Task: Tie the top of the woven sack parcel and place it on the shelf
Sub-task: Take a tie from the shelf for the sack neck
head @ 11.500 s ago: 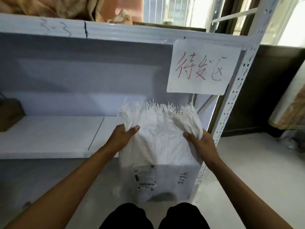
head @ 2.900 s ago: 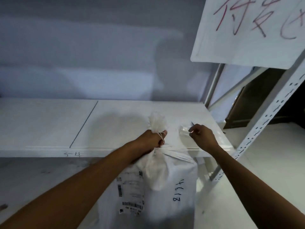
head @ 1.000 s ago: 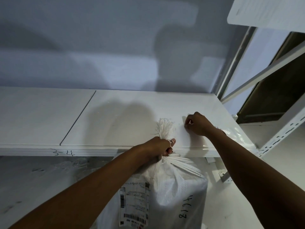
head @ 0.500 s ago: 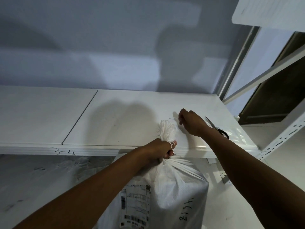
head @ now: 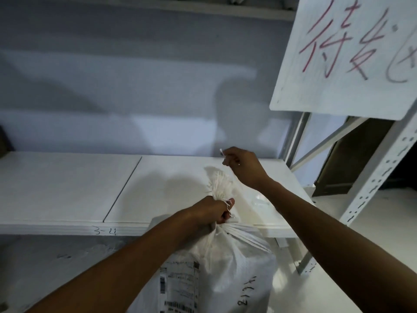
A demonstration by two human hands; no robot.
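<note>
The white woven sack parcel (head: 228, 274) stands on the floor in front of the white shelf (head: 67, 188), with a shipping label and handwritten numbers on its side. My left hand (head: 214, 211) is clenched around its gathered neck, and the frayed top (head: 220, 184) sticks up above my fist. My right hand (head: 243, 167) is raised above and right of the tuft, pinching a thin white string (head: 222, 152) whose end pokes out past my fingers. The string's run down to the neck is too thin to trace.
A white paper sign (head: 352, 53) with red and grey handwriting hangs at the upper right. A perforated white upright (head: 374, 186) stands at the right. The shelf edge bears the mark "3-4" (head: 105, 231). The grey wall closes the back.
My right hand has lifted off the shelf surface, up and to the right, with the string pinched in it. The scissors seen by my forearm are out of sight. My left hand still grips the neck.
</note>
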